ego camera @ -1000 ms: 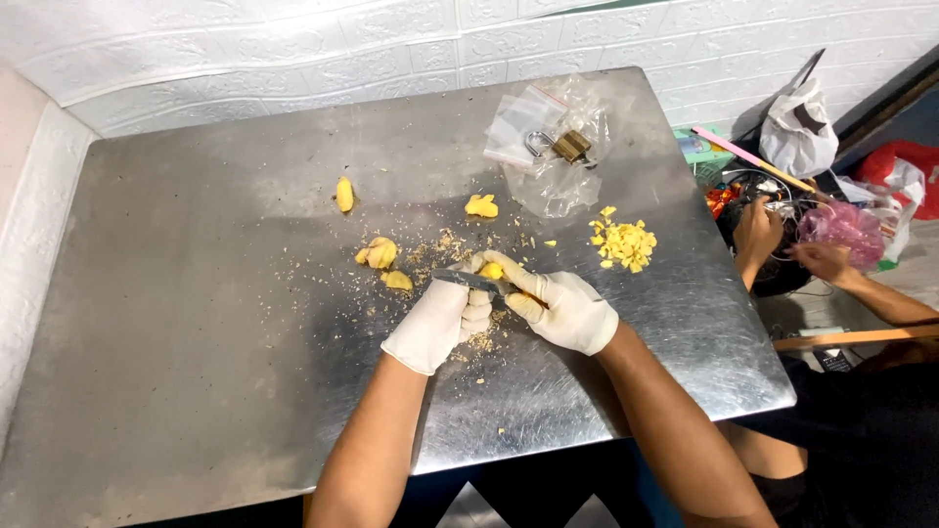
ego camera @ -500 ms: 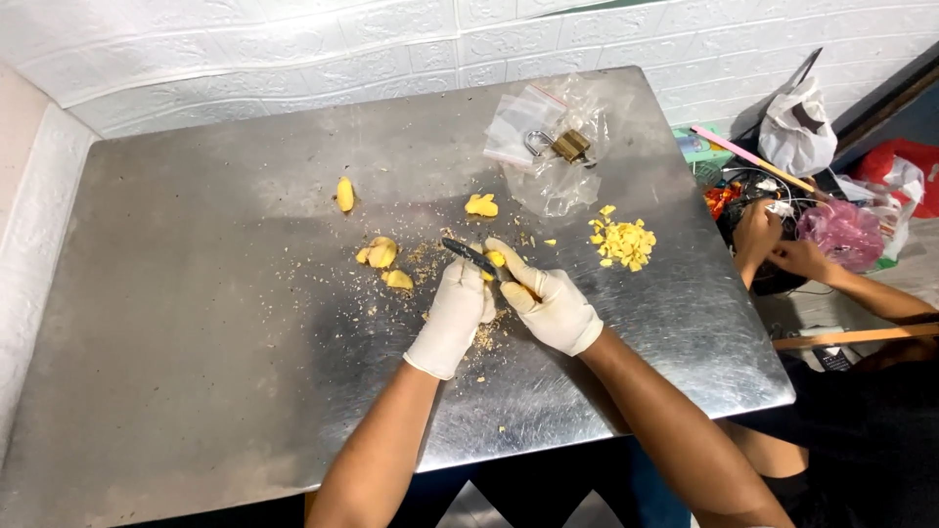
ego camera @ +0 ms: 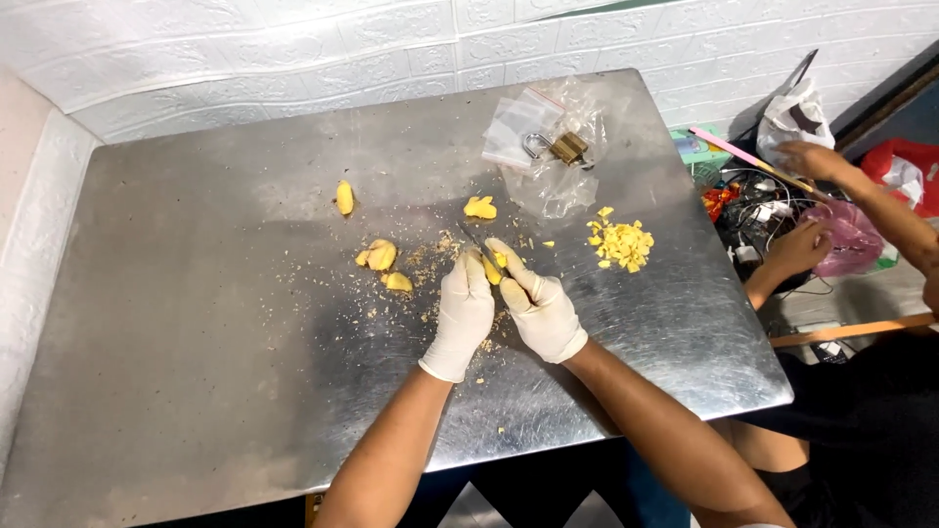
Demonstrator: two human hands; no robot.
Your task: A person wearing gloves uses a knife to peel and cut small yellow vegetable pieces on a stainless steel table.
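Observation:
Both my hands wear white gloves and meet at the middle of a steel table [ego camera: 196, 372]. My right hand [ego camera: 540, 311] grips a small dark knife [ego camera: 475, 242] whose blade points up and to the left. My left hand [ego camera: 464, 311] is closed beside it on a small yellow piece [ego camera: 492, 270] held between the two hands. Yellow crumbs and peelings lie scattered under and around the hands.
Whole yellow pieces lie at the upper left [ego camera: 344, 197], left [ego camera: 380, 255] and above the hands [ego camera: 479, 207]. A chopped yellow pile [ego camera: 622, 243] sits to the right. Clear plastic bags with a padlock [ego camera: 564, 148] lie at the back. Another person's hands [ego camera: 804, 246] work among bags beyond the right edge.
My hands have shifted slightly away from me and the knife blade now points further up the table. The other person's arm at the right has lifted higher.

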